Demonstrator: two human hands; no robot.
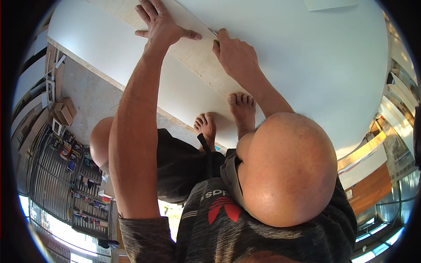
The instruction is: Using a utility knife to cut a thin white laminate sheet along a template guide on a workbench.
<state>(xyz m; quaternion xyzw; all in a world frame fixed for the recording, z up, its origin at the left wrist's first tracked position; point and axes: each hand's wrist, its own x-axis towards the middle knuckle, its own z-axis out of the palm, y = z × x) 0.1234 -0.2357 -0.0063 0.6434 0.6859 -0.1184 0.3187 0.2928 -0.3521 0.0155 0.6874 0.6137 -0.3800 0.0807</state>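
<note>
My left hand (pixel 160 24) lies with its fingers spread, pressing on a long pale wooden strip (pixel 195 72). That strip runs diagonally over a large white sheet (pixel 307 61). Just right of it, my right hand (pixel 237 52) is closed around a thin-bladed knife (pixel 213 33); only its narrow metal end shows past my fingers. The knife's tip meets the strip's right edge, where a thin dark line runs up and away. The grip end is hidden in my palm.
My bare feet (pixel 242 109) stand on the sheet and board below my hands. A loose white piece (pixel 331 3) lies at the far edge. On the left are a cardboard box (pixel 65 111) and loaded shelves (pixel 90 197). More boards (pixel 372 175) lean at right.
</note>
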